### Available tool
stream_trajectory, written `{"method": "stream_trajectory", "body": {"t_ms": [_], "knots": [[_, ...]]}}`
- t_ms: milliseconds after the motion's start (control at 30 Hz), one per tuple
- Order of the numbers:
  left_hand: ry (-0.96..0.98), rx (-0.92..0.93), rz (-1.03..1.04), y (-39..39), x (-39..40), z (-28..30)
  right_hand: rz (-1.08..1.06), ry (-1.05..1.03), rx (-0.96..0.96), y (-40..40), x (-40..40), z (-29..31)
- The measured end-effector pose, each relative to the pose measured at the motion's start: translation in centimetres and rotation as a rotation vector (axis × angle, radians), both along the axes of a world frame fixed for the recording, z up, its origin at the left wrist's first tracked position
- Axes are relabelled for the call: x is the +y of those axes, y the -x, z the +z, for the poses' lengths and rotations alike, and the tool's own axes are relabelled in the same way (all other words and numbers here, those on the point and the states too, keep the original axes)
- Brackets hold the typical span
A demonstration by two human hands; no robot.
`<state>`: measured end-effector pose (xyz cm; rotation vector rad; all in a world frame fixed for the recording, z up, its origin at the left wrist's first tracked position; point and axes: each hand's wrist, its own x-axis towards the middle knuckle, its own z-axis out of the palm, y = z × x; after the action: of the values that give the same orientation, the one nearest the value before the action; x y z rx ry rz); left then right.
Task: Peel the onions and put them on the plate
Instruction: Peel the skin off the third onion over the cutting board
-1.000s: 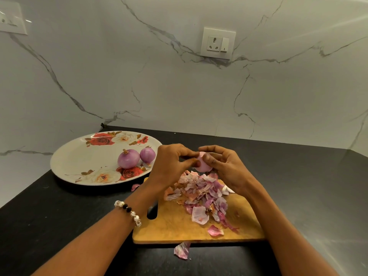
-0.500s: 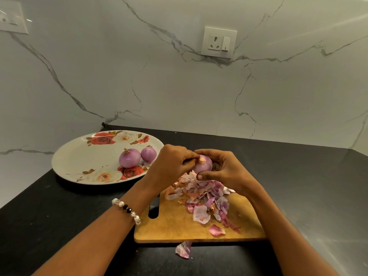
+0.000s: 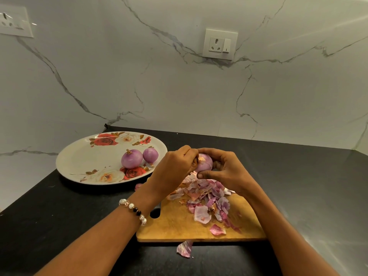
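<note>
Both hands hold one small purple onion (image 3: 204, 163) above the far end of the wooden cutting board (image 3: 175, 226). My right hand (image 3: 225, 168) cups it with fingers over the top and thumb underneath. My left hand (image 3: 175, 166) pinches at the onion's left side, fingertips curled against it. Two peeled purple onions (image 3: 132, 158) (image 3: 150, 154) lie side by side on the right part of the floral plate (image 3: 83, 156) at the left. A heap of pink and purple onion skins (image 3: 207, 194) covers the board under my hands.
The board and plate sit on a black countertop (image 3: 298, 186) against white marble walls. One loose skin piece (image 3: 185, 249) lies on the counter in front of the board, another (image 3: 138, 186) beside the plate. A wall socket (image 3: 220, 44) is above.
The onion has been turned in my hands, so more of its purple surface shows now. Both hands stay together over the board's far end.
</note>
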<state>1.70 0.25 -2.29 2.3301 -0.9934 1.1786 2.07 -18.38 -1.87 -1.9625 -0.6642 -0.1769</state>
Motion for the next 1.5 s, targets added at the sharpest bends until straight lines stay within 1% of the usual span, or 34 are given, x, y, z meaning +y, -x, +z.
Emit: {"method": "stream_trajectory", "body": {"t_ms": [133, 333, 500, 700, 833, 900, 967, 1067, 1133, 1200, 1333, 1500], "knots": [[0.074, 0.054, 0.028, -0.1, -0.2, -0.2, -0.015, -0.013, -0.018, -0.1, 0.1, -0.2], [0.234, 0.165, -0.011, -0.2, -0.6, 0.0, -0.042, -0.01, -0.076, -0.1, 0.2, -0.2], [0.374, 0.253, 0.0, -0.6, -0.9, 0.2, -0.06, 0.0, -0.118, 0.0, 0.4, -0.2], [0.437, 0.397, 0.007, -0.7, -0.7, 0.2, -0.079, 0.049, -0.159, -0.1, 0.2, -0.4], [0.447, 0.491, -0.018, -1.1, -0.3, 0.0, -0.078, 0.075, -0.167, -0.1, 0.0, -0.4], [0.45, 0.469, -0.063, -1.0, 0.1, 0.0, -0.075, 0.075, -0.152, -0.1, -0.2, -0.4], [0.422, 0.38, -0.119, -0.8, 0.5, 0.2, -0.07, 0.066, -0.134, -0.2, -0.2, -0.4], [0.276, 0.221, -0.149, -0.7, 0.8, 0.5, -0.066, 0.066, -0.13, -0.4, -0.2, -0.5], [0.174, 0.168, -0.169, -0.6, 1.0, 0.6, -0.066, 0.076, -0.122, -0.4, -0.2, -0.5], [0.108, 0.16, -0.189, -0.4, 1.1, 0.6, -0.067, 0.079, -0.116, -0.5, -0.2, -0.5], [0.046, 0.142, -0.199, -0.4, 1.3, 0.9, -0.057, 0.104, -0.107, -0.4, -0.2, -0.7], [0.046, 0.14, -0.194, -0.5, 1.6, 0.9, -0.044, 0.113, -0.102, -0.3, 0.0, -0.7]]}}
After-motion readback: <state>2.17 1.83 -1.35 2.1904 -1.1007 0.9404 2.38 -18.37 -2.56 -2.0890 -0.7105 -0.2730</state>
